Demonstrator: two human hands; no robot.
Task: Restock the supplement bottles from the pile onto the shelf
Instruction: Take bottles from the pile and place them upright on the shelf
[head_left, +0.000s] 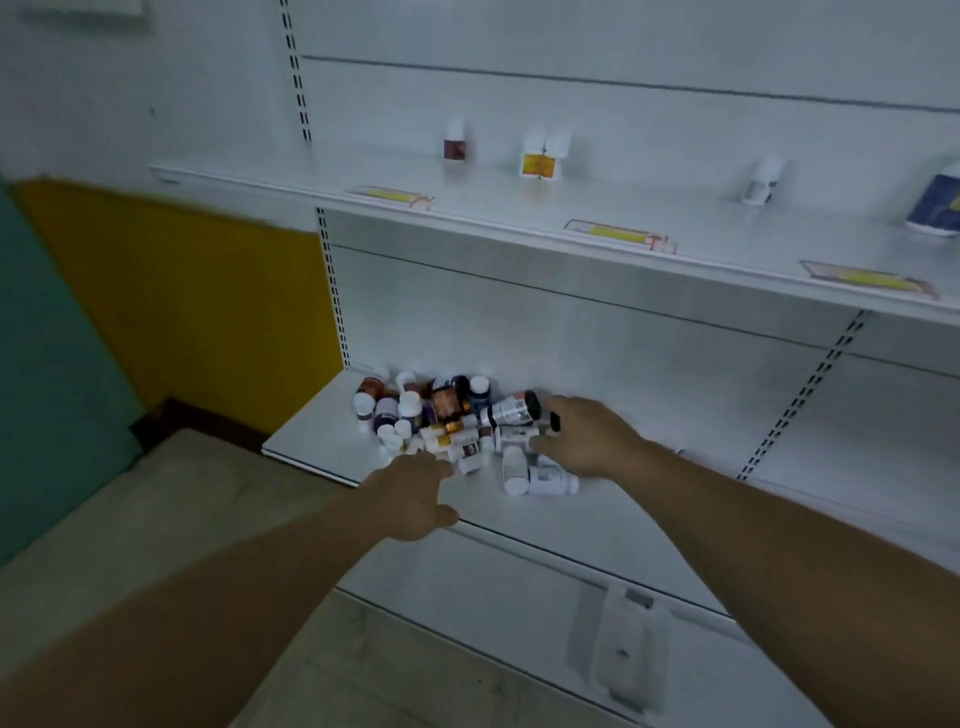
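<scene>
On the lower shelf (597, 525), at its left end, lies your pile of supplement bottles (441, 415), both of your hands reaching into it. Your left hand (415, 493) touches the pile's near edge, its fingertips hidden, so its grasp cannot be told; your right hand (587, 441) curls loosely over white bottles, whether gripping one is unclear. Up on the upper shelf (571, 218), a few bottles (543, 156) stand well apart.
</scene>
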